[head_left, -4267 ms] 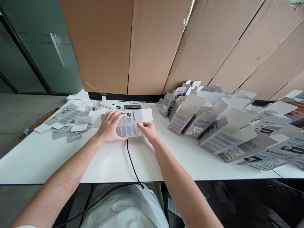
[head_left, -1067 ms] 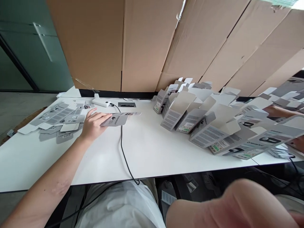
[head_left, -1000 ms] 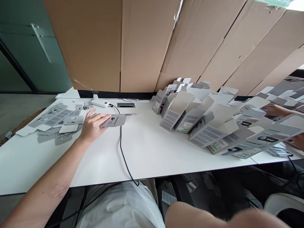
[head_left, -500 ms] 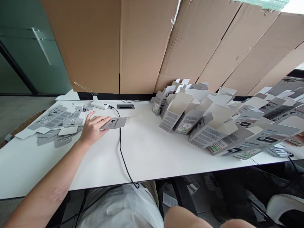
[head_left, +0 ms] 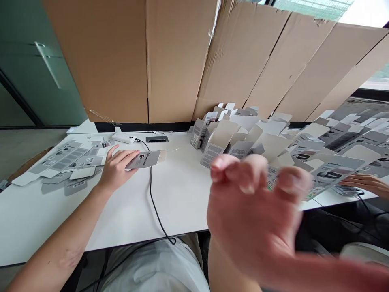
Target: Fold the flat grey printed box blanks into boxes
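Observation:
My left hand (head_left: 117, 168) is closed on a flat, folded grey-and-white carton (head_left: 144, 159), held low over the white table on the left. Behind that hand lies a loose pile of flattened cartons (head_left: 73, 158). My right hand (head_left: 252, 215) is raised close to the camera, palm towards me. Its fingers are bent but apart, with nothing between them, and motion blurs it slightly. Beyond it stand several opened-up cartons (head_left: 220, 142) with their top flaps up, partly hidden by the hand.
A black cable (head_left: 153, 198) runs across the white table (head_left: 179, 194) from a white power strip (head_left: 124, 138). Tall cardboard sheets (head_left: 176, 61) line the back edge. At the far right, another person's hand (head_left: 367, 182) is beside the cartons.
My right hand has come up into view in front of the standing cartons. Another person's hand has appeared at the right. My left hand keeps hold of its folded carton.

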Demonstrator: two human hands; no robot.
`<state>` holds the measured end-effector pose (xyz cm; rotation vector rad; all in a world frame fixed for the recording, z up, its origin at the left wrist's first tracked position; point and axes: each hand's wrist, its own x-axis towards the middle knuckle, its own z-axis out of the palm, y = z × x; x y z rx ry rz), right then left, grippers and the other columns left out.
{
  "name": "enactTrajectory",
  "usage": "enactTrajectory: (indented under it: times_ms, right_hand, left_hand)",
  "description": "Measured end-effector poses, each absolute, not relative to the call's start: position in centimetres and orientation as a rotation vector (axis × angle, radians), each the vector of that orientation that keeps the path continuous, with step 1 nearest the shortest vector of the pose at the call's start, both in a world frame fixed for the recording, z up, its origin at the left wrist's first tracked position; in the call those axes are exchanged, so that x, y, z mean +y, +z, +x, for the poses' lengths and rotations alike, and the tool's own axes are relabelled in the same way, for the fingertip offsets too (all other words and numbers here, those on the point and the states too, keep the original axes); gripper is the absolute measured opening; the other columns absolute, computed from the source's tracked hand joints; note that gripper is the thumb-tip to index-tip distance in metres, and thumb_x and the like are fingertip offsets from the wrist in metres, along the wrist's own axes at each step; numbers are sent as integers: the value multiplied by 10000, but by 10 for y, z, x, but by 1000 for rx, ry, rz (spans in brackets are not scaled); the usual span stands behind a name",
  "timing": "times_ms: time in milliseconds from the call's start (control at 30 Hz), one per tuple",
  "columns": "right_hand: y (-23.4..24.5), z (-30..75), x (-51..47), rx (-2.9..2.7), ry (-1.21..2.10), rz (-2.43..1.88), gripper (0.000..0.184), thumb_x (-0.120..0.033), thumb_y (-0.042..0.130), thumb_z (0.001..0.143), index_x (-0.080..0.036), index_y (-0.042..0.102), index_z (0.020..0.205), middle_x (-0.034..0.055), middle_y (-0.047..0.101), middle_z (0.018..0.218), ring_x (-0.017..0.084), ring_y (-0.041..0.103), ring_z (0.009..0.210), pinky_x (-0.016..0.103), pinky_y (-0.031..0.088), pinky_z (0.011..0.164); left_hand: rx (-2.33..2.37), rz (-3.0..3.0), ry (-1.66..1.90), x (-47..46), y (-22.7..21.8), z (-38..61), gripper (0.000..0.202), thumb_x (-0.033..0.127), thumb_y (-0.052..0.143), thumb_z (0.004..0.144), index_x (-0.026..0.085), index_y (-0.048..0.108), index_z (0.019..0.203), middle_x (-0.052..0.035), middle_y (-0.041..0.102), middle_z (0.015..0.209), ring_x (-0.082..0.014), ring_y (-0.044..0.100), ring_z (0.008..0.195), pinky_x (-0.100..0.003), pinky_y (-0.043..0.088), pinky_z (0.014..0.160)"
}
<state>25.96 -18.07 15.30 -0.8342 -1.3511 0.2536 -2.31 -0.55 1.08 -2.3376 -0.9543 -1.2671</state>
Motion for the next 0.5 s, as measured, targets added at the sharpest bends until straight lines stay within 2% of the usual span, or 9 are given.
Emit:
enactTrajectory:
  times_ms: [67, 167, 300, 400, 500]
  right_hand:
    - [139, 258, -154, -1238, 383, -679, 567, -886, 302, 1119, -431, 625, 1220, 64, 516, 972, 314, 757, 1078, 526, 629, 969]
    - [104, 262, -107, -1129, 472, -727, 422, -758, 520, 1147, -336, 533, 1145, 41, 548, 1006, 264, 750, 1072, 419, 583, 905]
    - [68, 267, -69, -1114, 586, -919, 496, -804, 514, 1132, -315, 513, 1218, 48, 586, 1089, 236, 736, 989, 390, 581, 865]
    - [65, 268, -55, -1307, 724, -993, 632, -877, 527, 1090, -300, 577, 1343, 82, 647, 1181, 250, 748, 1039, 410, 607, 925]
    - [71, 267, -41, -1518, 763, -1025, 664, -809, 636, 1082, -297, 631, 1506, 142, 666, 1441, 292, 718, 1260, 439, 599, 1069]
  left_hand:
    - [-957, -2303, -1277, -6, 18, -17, 514, 165, 771, 999, 319, 726, 1486, -64, 851, 1326, -317, 833, 1142, -606, 466, 1323]
    - [-957, -2242, -1334, -6, 30, -6, 426, 177, 770, 1005, 299, 729, 1411, -66, 849, 1297, -319, 825, 1135, -598, 496, 1286]
    - [-985, -2271, -1476, -7, 44, 6, 374, 241, 809, 979, 276, 740, 1345, -86, 835, 1266, -326, 805, 1157, -593, 557, 1228]
    - [-1219, -2286, -1883, -4, 55, 11, 434, 412, 945, 906, 244, 769, 1266, -90, 832, 1246, -323, 799, 1160, -508, 666, 1082]
    - [-1452, -2182, -2536, 5, 63, 16, 615, 596, 1013, 823, 205, 787, 1240, -105, 844, 1261, -342, 808, 1213, -463, 709, 1025]
